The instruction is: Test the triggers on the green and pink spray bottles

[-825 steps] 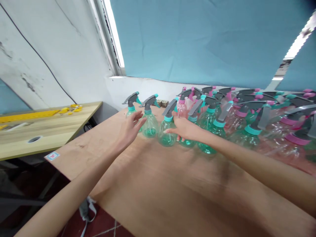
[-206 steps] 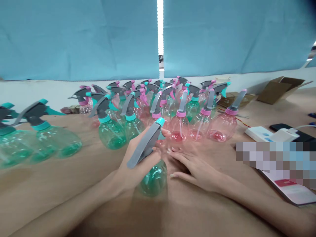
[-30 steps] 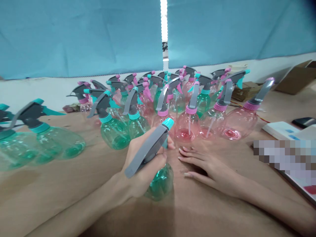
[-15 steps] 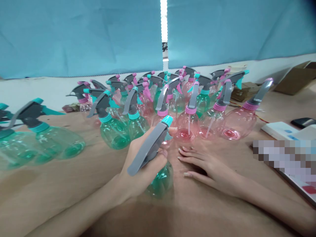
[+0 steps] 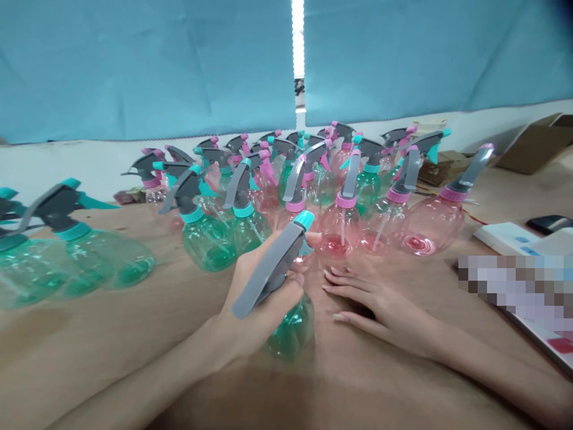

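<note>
My left hand point(image 5: 264, 292) is wrapped round the neck and trigger of a green spray bottle point(image 5: 293, 331) with a grey head and a turquoise nozzle. That bottle stands on the wooden table point(image 5: 367, 388), its neck hidden by my fingers. Flat on the tabletop to its right, my right hand point(image 5: 371, 298) rests with fingers stretched out and nothing in it. Just beyond my right fingertips is a pink spray bottle point(image 5: 340, 230) with a pink collar. A green spray bottle point(image 5: 208, 242) stands past my left hand.
Several more green and pink spray bottles crowd the back of the table. At the left stands a green bottle point(image 5: 107, 257). A white device point(image 5: 505, 239), a black object point(image 5: 550, 224) and a partly blurred flat item lie right. Cardboard boxes point(image 5: 532, 143) sit behind, before a blue curtain point(image 5: 147, 65).
</note>
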`<state>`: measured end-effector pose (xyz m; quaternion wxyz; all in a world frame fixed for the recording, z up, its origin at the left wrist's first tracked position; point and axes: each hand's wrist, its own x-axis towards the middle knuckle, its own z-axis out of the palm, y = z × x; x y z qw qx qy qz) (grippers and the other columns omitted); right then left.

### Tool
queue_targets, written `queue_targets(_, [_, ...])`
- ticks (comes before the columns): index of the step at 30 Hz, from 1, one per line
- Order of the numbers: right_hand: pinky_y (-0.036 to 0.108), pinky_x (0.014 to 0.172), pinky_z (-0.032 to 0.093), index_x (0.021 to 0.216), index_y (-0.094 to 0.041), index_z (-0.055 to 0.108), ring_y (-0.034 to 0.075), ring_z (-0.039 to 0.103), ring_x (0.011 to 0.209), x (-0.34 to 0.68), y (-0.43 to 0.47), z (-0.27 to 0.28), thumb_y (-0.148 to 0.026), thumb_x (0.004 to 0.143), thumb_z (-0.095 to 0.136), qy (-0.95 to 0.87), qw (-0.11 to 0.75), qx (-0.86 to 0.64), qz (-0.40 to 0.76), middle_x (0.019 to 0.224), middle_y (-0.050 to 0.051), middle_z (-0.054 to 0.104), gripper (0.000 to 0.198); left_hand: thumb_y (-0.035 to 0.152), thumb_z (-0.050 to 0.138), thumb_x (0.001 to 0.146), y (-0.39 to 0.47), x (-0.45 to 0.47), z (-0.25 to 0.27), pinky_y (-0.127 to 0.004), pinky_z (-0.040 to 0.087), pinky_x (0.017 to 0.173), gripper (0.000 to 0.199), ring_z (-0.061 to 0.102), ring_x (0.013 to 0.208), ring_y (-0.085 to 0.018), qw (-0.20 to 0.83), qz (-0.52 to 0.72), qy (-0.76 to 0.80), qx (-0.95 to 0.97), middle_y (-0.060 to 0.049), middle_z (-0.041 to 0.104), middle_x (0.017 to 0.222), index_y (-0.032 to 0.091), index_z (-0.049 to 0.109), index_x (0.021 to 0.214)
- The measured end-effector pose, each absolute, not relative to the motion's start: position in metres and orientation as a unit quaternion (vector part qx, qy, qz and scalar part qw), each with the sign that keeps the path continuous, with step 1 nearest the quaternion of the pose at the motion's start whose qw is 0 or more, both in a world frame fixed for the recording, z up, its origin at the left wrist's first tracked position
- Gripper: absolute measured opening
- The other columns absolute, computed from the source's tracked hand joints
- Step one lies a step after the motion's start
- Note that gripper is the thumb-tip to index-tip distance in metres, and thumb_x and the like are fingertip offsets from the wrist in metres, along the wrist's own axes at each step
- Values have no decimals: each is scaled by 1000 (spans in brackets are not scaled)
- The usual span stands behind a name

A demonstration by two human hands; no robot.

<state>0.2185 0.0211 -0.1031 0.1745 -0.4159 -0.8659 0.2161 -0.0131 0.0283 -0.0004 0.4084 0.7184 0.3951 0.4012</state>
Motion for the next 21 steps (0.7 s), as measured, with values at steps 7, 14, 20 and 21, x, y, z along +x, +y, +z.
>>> queue_targets(7, [52, 116, 33, 142, -23, 51, 27, 41, 139, 218, 21, -103, -53, 97, 49, -868, 172, -414, 214, 150, 7, 48, 53, 14, 51, 70, 26, -14, 1, -28, 33, 54, 33, 33, 53, -13, 416, 393, 397, 717, 7, 35, 62, 24, 59, 101])
queue_targets(14, [53, 116, 33, 141, -21, 51, 27, 42, 139, 218, 21, -101, -53, 98, 47, -870, 167, -413, 211, 149, 9, 48, 54, 11, 51, 71, 28, -15, -1, -28, 32, 54, 41, 31, 54, -13, 430, 395, 374, 721, 7, 35, 62, 24, 60, 109])
queue_targets(20, [53, 115, 33, 141, -20, 52, 28, 40, 139, 217, 21, -101, -53, 98, 46, -868, 168, -414, 216, 150, 9, 47, 55, 14, 52, 69, 28, -14, 1, -28, 36, 54, 38, 36, 53, -14, 418, 401, 387, 717, 7, 40, 62, 23, 62, 104])
queue_targets(21, [53, 115, 33, 141, -20, 52, 28, 41, 139, 217, 21, -101, -53, 98, 47, -868, 168, -414, 216, 150, 9, 47, 55, 14, 52, 69, 28, -14, 1, -28, 37, 55, 38, 37, 54, -14, 411, 401, 390, 720, 7, 40, 62, 23, 62, 104])
